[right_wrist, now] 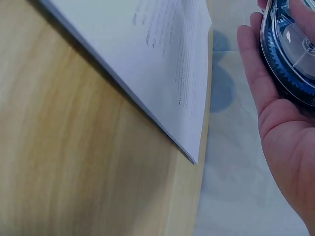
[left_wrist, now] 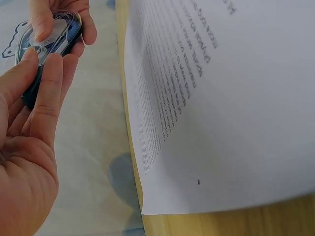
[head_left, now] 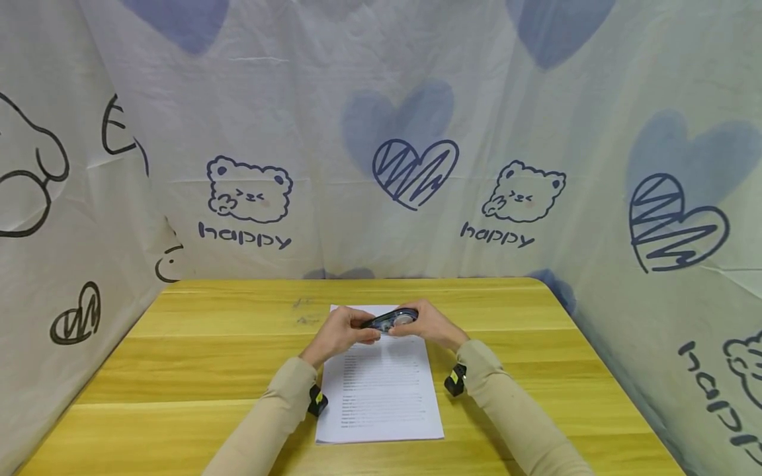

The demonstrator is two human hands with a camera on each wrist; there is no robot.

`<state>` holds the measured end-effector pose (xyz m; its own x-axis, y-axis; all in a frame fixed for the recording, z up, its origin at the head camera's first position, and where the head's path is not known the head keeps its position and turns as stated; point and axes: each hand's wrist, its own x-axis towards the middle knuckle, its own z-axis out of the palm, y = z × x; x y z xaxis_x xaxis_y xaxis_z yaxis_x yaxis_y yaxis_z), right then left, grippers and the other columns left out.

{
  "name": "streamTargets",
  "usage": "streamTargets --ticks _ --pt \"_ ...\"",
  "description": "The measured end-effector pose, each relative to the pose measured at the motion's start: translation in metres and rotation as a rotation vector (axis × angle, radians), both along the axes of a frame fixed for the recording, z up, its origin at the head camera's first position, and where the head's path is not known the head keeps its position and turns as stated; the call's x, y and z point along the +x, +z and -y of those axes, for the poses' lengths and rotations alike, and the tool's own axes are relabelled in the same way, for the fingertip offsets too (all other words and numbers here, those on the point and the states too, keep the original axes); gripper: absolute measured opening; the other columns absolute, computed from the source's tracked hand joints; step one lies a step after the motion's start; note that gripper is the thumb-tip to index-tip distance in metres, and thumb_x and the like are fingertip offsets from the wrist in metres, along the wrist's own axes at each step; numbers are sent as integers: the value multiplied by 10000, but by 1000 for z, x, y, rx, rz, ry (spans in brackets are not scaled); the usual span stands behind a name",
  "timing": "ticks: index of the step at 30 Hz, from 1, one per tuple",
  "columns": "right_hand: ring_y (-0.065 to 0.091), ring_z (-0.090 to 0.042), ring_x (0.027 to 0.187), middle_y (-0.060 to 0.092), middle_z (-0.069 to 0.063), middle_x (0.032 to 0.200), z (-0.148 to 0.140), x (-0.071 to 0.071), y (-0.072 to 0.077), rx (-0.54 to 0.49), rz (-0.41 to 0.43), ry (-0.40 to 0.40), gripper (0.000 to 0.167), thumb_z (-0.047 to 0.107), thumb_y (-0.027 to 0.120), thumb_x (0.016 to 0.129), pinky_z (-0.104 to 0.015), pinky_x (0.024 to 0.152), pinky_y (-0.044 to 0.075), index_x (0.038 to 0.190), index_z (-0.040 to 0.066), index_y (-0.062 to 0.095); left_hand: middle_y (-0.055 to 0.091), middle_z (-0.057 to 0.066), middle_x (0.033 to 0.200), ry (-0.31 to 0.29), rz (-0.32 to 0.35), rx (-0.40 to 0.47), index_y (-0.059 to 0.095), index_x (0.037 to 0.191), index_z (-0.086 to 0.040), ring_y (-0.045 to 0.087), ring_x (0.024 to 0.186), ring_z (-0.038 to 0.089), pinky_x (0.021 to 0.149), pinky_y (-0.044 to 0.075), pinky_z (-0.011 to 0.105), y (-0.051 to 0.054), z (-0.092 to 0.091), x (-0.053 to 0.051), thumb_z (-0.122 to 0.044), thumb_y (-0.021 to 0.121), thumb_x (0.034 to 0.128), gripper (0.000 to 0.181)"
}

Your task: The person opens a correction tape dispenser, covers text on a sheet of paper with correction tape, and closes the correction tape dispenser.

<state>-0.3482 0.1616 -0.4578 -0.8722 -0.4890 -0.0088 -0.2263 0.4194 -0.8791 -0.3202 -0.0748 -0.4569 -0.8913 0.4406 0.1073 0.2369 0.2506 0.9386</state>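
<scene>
Between both hands, above the top of a printed paper stack (head_left: 387,403), is a correction tape (head_left: 387,322) with a clear case, blue toothed wheels and a dark edge. My left hand (head_left: 339,332) pinches its narrow end between thumb and fingers, as the left wrist view also shows. The wide, rounded end is held by my right hand (head_left: 434,325), its thumb lying over the clear face. In the right wrist view the correction tape (right_wrist: 290,59) is cut off by the frame edge, with fingers under its dark rim.
The paper lies on a yellow wood-grain table (head_left: 196,370). A pale cloth (head_left: 333,218) with hearts and bear drawings hangs behind the table and at both sides. Black wrist cameras sit below the left cuff (head_left: 317,400) and the right cuff (head_left: 455,380).
</scene>
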Motion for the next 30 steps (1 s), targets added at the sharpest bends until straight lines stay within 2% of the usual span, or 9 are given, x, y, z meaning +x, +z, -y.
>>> streamTargets --ticks 5,14,17,22,24,26,30 --pt "615 -187 813 695 -67 957 -2 1 0 13 4 4 391 346 827 789 -443 804 540 1085 117 715 724 220 1056 -13 16 3 679 1187 45 729 897 325 789 600 432 2 -1 1 -52 725 870 334" --pt "638 -180 807 710 -60 950 -3 4 2 13 -2 59 359 296 820 803 -439 789 556 1088 102 718 727 208 1031 -96 28 -17 664 1204 59 701 928 416 793 597 453 3 0 1 -65 709 890 341" --pt "637 -177 802 715 -58 942 -3 4 0 12 7 62 348 288 816 809 -421 781 555 1091 108 720 722 209 1047 -100 29 -27 667 1205 50 700 929 416 794 599 448 4 0 1 -67 706 893 336" --pt "640 -189 839 706 -69 1001 1 3 -4 -4 13 48 373 287 810 817 -390 780 552 1136 129 702 720 211 1050 -74 26 -36 675 1193 46 717 904 369 787 603 429 5 2 2 -64 704 894 319" --pt "641 -187 889 689 -53 1056 4 4 -4 3 -23 34 408 309 812 814 -367 795 553 1168 152 681 718 214 1050 -57 30 -34 676 1188 46 726 886 332 797 600 442 5 3 2 -59 697 898 309" --pt "633 -180 945 668 -37 1115 7 5 -3 23 -94 23 457 329 810 815 -341 818 547 1208 155 653 715 223 1052 -39 30 -31 673 1184 51 731 868 300 807 595 455 4 4 2 -60 684 909 298" --pt "605 -183 1048 632 -37 1227 16 8 0 109 -338 25 520 315 792 836 -347 879 530 1279 127 594 708 232 1067 -2 33 -21 666 1185 56 730 869 299 820 592 451 2 7 1 -65 654 932 280"
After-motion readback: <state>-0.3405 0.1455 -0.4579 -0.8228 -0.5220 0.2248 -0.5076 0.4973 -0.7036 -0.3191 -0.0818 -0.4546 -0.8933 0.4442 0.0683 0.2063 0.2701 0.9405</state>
